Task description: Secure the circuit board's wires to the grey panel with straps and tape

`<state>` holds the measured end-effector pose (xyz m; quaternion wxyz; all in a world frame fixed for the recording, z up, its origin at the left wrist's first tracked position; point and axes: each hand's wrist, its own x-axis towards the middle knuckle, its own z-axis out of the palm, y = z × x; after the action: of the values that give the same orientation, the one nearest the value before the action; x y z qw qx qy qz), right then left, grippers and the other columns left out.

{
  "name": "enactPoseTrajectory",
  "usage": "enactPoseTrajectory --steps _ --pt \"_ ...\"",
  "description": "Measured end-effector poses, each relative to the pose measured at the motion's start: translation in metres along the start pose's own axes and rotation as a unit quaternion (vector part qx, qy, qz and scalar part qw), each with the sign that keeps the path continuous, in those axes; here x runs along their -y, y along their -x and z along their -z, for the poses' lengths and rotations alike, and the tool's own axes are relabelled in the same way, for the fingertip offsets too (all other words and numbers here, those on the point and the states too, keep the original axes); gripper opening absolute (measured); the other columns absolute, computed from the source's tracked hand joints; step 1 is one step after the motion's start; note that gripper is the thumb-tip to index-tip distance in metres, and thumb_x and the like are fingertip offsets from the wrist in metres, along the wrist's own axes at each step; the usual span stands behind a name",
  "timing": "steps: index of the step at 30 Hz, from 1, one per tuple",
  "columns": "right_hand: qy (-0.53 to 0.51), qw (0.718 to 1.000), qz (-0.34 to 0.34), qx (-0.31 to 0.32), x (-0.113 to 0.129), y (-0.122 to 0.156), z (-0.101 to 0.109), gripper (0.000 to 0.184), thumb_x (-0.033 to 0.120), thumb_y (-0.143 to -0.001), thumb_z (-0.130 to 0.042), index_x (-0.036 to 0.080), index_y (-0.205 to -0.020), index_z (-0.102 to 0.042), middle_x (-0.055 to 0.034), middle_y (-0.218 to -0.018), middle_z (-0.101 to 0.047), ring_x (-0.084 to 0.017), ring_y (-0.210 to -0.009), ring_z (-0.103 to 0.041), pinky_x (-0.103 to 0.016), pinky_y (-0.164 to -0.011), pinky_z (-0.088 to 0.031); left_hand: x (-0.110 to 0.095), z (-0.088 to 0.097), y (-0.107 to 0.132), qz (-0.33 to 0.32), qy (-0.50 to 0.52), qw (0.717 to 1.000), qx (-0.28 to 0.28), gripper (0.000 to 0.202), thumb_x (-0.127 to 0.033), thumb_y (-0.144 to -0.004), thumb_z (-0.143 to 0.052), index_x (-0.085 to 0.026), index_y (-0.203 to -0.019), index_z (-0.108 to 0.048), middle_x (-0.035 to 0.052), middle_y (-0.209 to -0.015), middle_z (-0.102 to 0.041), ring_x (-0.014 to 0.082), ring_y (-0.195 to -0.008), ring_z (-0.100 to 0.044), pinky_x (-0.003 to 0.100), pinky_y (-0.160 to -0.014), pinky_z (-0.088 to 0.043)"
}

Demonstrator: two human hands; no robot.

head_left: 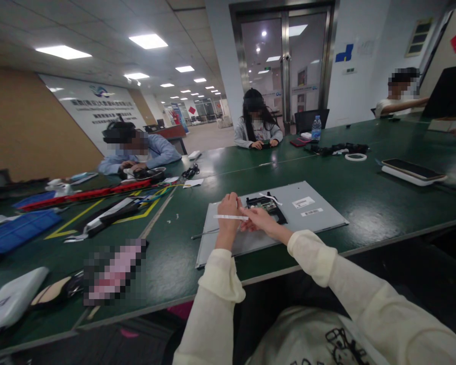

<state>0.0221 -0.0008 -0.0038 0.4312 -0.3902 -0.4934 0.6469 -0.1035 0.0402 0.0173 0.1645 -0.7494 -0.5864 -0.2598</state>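
A flat grey panel (289,195) with paper labels lies on the table in front of me. On it sits a black frame with a circuit board (268,204), and a white strip (270,197) curls over it. Above the panel's left part, my left hand (229,209) is closed, its fingertips turned away and hidden. My right hand (261,221) meets it from the right, fingers pinched at the end of a thin white paper-like strip (231,217) that crosses my left wrist. Left of my hands, a thin dark rod (205,233) rests on the panel.
A blue tray (21,230), a red strip (95,193), a pink pouch-like thing (116,271) and a white case (13,299) lie to the left. Rightward are a phone (413,169), a tape roll (355,157) and a bottle (316,128). Several people sit around the table.
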Motion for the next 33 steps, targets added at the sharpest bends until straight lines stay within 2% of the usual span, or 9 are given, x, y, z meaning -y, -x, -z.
enactPoseTrajectory --steps 5,13,17,19,23,25,27,29,33 --pt "0.035 0.999 0.014 0.031 -0.005 -0.003 0.002 0.034 0.046 -0.087 -0.058 0.014 -0.077 -0.061 -0.0053 -0.071 -0.068 -0.011 -0.059 -0.064 -0.016 -0.046 -0.041 0.0 0.0 -0.001 0.001 -0.025 1.0 0.002 0.019 -0.023 -0.093 -0.038 -0.018 -0.088 -0.056 0.0073 -0.087 -0.061 0.0196 -0.08 -0.057 0.029 -0.068 -0.037" --pt "0.051 0.995 0.086 0.026 0.003 0.005 0.003 0.03 0.044 -0.079 -0.066 0.015 -0.072 -0.061 0.0004 -0.064 -0.062 -0.007 -0.055 -0.056 -0.017 -0.051 -0.04 0.001 0.0 -0.002 0.015 -0.025 0.999 0.022 0.017 -0.021 -0.089 -0.041 -0.017 -0.087 -0.057 0.0097 -0.087 -0.062 0.0221 -0.084 -0.058 0.031 -0.071 -0.039" --pt "0.06 0.988 0.143 -0.009 0.009 0.005 0.01 0.033 0.047 -0.078 -0.062 0.016 -0.07 -0.058 0.0016 -0.062 -0.058 -0.007 -0.053 -0.051 -0.018 -0.051 -0.038 0.004 0.0 0.0 0.057 0.123 0.99 -0.027 0.021 -0.028 -0.09 -0.04 -0.017 -0.08 -0.056 0.0074 -0.081 -0.062 0.0186 -0.078 -0.057 0.029 -0.071 -0.041" --pt "0.063 0.985 0.155 -0.035 0.01 0.002 0.016 0.031 0.047 -0.08 -0.059 0.016 -0.072 -0.058 0.0021 -0.061 -0.057 -0.008 -0.053 -0.051 -0.018 -0.05 -0.038 0.006 0.001 -0.001 0.111 0.263 0.958 -0.034 0.033 -0.039 -0.092 -0.034 -0.018 -0.077 -0.055 0.0062 -0.077 -0.062 0.0166 -0.073 -0.058 0.027 -0.066 -0.042" --pt "0.1 0.979 0.142 -0.102 0.012 -0.005 0.029 0.026 0.042 -0.082 -0.053 0.018 -0.072 -0.056 0.0023 -0.059 -0.056 -0.01 -0.052 -0.051 -0.019 -0.05 -0.039 0.01 0.007 -0.008 0.217 0.502 0.835 0.053 0.063 -0.064 -0.088 -0.016 -0.017 -0.077 -0.057 0.0073 -0.079 -0.065 0.0146 -0.067 -0.061 0.024 -0.055 -0.042" --pt "0.137 0.973 0.138 -0.126 0.014 -0.007 0.037 0.026 0.041 -0.083 -0.051 0.018 -0.072 -0.056 0.0021 -0.059 -0.056 -0.01 -0.051 -0.051 -0.02 -0.05 -0.039 0.008 0.012 -0.009 0.231 0.534 0.803 0.123 0.068 -0.071 -0.084 -0.017 -0.017 -0.078 -0.058 0.0075 -0.081 -0.066 0.0136 -0.064 -0.061 0.023 -0.052 -0.041" --pt "0.19 0.961 0.145 -0.136 0.017 -0.007 0.047 0.026 0.04 -0.084 -0.049 0.019 -0.071 -0.056 0.002 -0.058 -0.056 -0.01 -0.051 -0.05 -0.02 -0.051 -0.039 0.004 0.014 -0.007 0.219 0.525 0.799 0.194 0.063 -0.072 -0.081 -0.03 -0.017 -0.081 -0.06 0.0069 -0.08 -0.067 0.0125 -0.06 -0.059 0.021 -0.049 -0.039" --pt "0.254 0.943 0.161 -0.142 0.02 -0.004 0.06 0.028 0.039 -0.085 -0.048 0.018 -0.069 -0.056 0.0014 -0.058 -0.056 -0.011 -0.053 -0.051 -0.021 -0.054 -0.039 -0.003 0.014 -0.003 0.175 0.5 0.811 0.25 0.05 -0.065 -0.078 -0.047 -0.016 -0.08 -0.059 0.0047 -0.074 -0.066 0.0108 -0.055 -0.056 0.02 -0.047 -0.036" --pt "0.374 0.897 0.181 -0.148 0.023 0.007 0.093 0.03 0.037 -0.087 -0.048 0.017 -0.066 -0.056 0.0013 -0.056 -0.057 -0.011 -0.055 -0.053 -0.021 -0.057 -0.036 -0.019 0.007 0.002 0.085 0.453 0.835 0.301 0.035 -0.05 -0.078 -0.056 -0.017 -0.066 -0.053 -0.0035 -0.053 -0.052 0.0075 -0.045 -0.045 0.02 -0.045 -0.031"
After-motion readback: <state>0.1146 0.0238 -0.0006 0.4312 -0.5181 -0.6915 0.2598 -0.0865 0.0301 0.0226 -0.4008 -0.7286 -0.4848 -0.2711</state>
